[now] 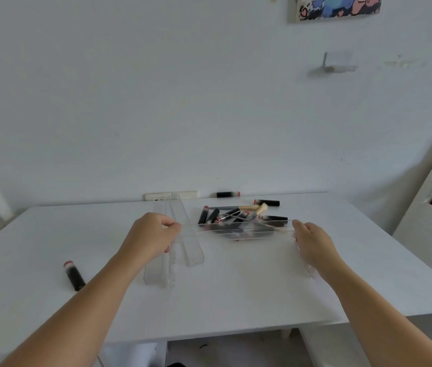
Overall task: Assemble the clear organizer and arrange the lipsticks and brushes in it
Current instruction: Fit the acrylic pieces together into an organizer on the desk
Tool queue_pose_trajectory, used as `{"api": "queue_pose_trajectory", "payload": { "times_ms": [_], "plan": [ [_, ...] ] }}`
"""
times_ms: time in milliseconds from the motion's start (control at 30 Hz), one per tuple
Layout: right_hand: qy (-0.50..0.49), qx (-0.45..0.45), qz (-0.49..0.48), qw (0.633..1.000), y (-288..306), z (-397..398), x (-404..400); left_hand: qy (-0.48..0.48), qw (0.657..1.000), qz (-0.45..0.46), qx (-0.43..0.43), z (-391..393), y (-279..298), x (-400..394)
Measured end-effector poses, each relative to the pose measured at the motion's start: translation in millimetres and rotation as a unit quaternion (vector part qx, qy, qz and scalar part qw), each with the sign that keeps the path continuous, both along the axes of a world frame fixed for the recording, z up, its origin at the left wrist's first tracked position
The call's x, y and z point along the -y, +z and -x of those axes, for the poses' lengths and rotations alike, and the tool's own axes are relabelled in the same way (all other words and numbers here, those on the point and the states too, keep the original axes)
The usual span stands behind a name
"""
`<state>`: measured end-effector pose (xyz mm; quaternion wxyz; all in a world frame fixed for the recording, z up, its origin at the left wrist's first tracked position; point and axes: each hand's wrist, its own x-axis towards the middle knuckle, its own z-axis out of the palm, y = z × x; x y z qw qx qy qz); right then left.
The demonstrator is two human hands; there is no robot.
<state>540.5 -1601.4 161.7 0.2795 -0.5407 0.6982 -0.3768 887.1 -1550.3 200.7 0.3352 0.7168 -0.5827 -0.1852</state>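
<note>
**Organizer panel spans the gap between both hands**

Organizer parts are still loose. A long clear panel runs crosswise, its long axis lying straight from the left hand to the right hand. The left hand pinches its near end with curled fingers; the right hand meets the other end, though whether it grips or only touches cannot be told. Beneath the left hand, two narrow clear troughs point away from the person, crossing under the panel. Just beyond the panel lies a heap of glossy black lipsticks and pale-handled brushes. One lipstick sits apart, outside the left forearm, on the matte white table.
</note>
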Motion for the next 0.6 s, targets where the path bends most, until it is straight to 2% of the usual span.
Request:
{"api": "queue_pose_trajectory", "payload": {
  "times_ms": [333,467,600],
  "plan": [
    [-0.013,-0.009,0.003,1.000,-1.3,-2.1,6.0,0.013,0.992,-0.003,0.122,-2.4,9.3,20.5],
    [-0.020,0.025,0.001,0.999,-1.2,3.1,7.4,-0.004,0.983,-0.053,0.176,4.0,32.8,59.3],
    [-0.023,0.062,0.002,0.998,-4.8,9.0,8.8,0.003,0.953,-0.130,0.272,21.3,38.5,97.2]
  ]
}}
